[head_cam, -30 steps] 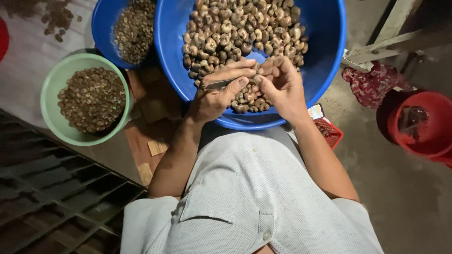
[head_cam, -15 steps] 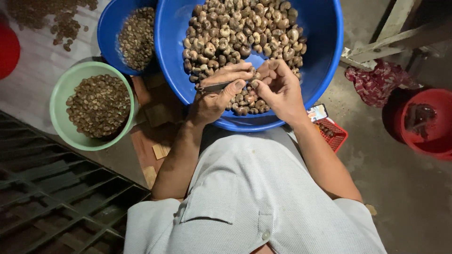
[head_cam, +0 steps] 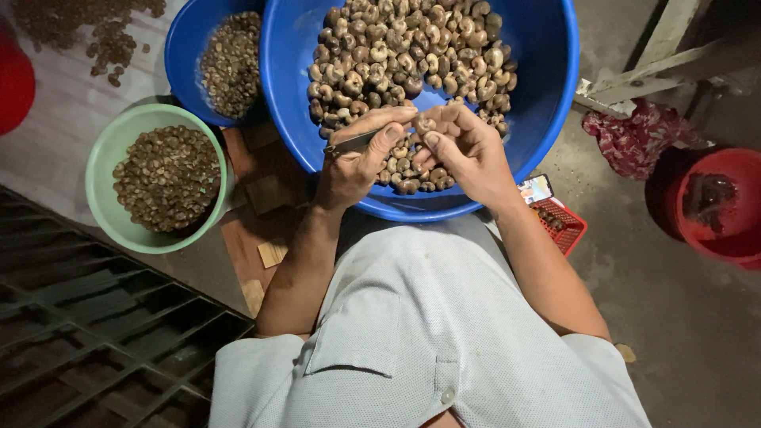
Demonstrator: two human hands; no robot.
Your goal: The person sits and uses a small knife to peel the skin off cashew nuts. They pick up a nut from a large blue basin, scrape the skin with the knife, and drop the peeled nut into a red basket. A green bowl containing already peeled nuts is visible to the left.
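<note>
A big blue basin (head_cam: 547, 87) full of brown, shell-covered nuts (head_cam: 412, 55) sits in front of me. My left hand (head_cam: 361, 162) grips a thin metal pick (head_cam: 353, 143) over the basin's near side. My right hand (head_cam: 464, 147) pinches one nut (head_cam: 426, 124) between thumb and fingers, right at the pick's tip. Both hands touch each other above the nuts.
A green bowl (head_cam: 107, 158) of darker nuts stands at the left, with a smaller blue bowl (head_cam: 186, 55) of nuts behind it. A red bucket (head_cam: 725, 238) and a small red basket (head_cam: 567, 230) are at the right. A dark metal grate (head_cam: 87, 333) lies at lower left.
My hands stay together over the basin; the fingers have shifted slightly on the nut. The view has drifted a little.
</note>
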